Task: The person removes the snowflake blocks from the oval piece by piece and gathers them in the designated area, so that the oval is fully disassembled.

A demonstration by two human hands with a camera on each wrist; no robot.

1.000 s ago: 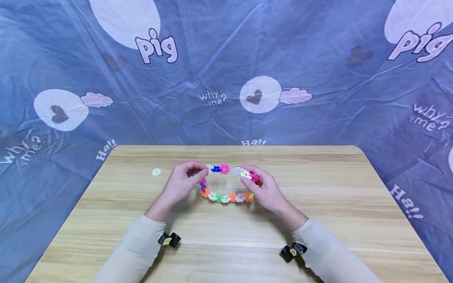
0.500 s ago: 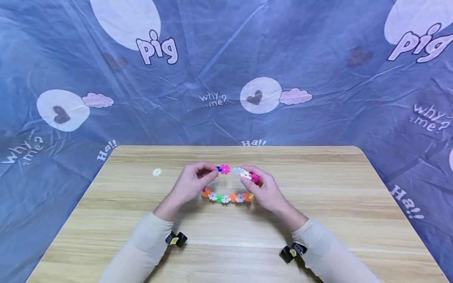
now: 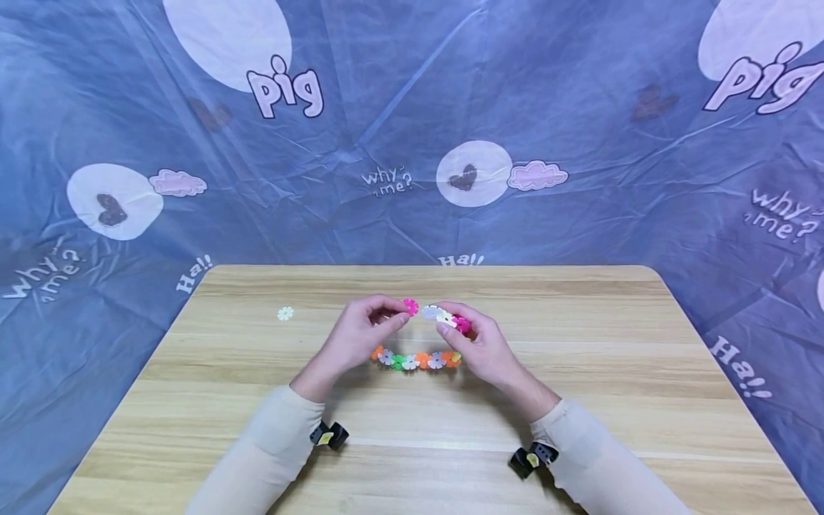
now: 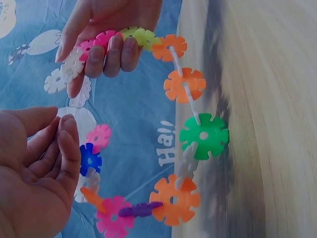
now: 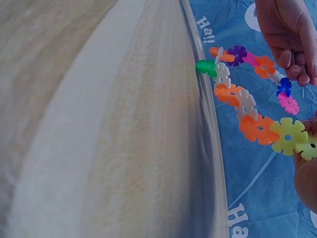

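My right hand [image 3: 479,336] grips one end of a chain of flower-shaped interlocking plastic discs [image 3: 410,362]. Its curled fingers sit round pink and yellow discs in the left wrist view, and a pale end disc [image 4: 53,81] pokes out past the fingertips. The chain bends round into an unclosed ring. At its other end are a pink disc [image 5: 288,103] and a blue disc [image 5: 284,87]. My left hand [image 3: 367,325] is beside that end, fingers bent and thumb against fingertips. Nothing shows between them, and the discs pass behind the hand in the left wrist view.
One loose pale disc [image 3: 285,313] lies on the wooden table [image 3: 412,458], far left. A blue printed cloth [image 3: 360,214] hangs behind the table's back edge. Black wrist cameras sit on the left cuff [image 3: 331,435] and the right cuff [image 3: 531,458].
My left hand has moved right along the chain's far side, up to the pink end disc, hiding the white and blue discs in the head view. The right hand and chain have hardly moved.
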